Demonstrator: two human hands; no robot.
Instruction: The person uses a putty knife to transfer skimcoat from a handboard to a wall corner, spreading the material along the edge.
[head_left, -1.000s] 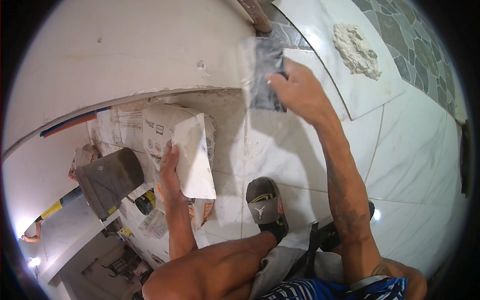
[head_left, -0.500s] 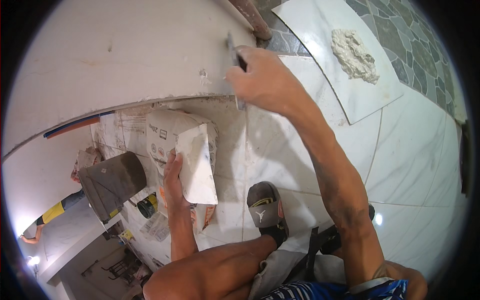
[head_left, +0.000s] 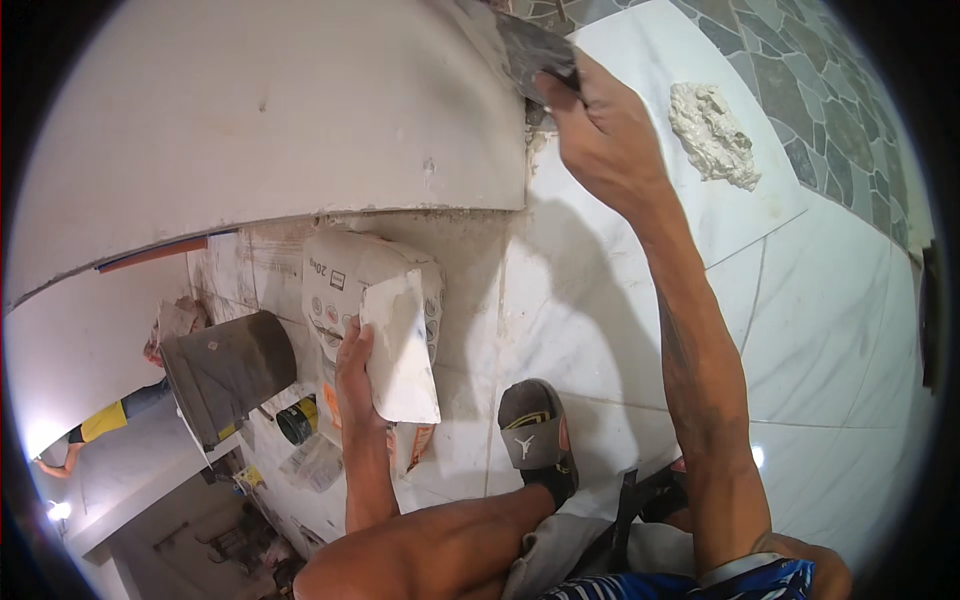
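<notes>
While right hand grips trowel (upraised) — left hand holds tile.

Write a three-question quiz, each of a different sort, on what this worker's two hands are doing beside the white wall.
1. True or false: the right hand presses a grey metal putty knife against the edge of the white wall.
2. What does the left hand hold?
A. a paint roller
B. a flat white rectangular plastering board
C. a hammer
3. Fill in: the pale lump of wet filler lies on a loose white ____.

Key: 1 true; 2 B; 3 tile.
</notes>
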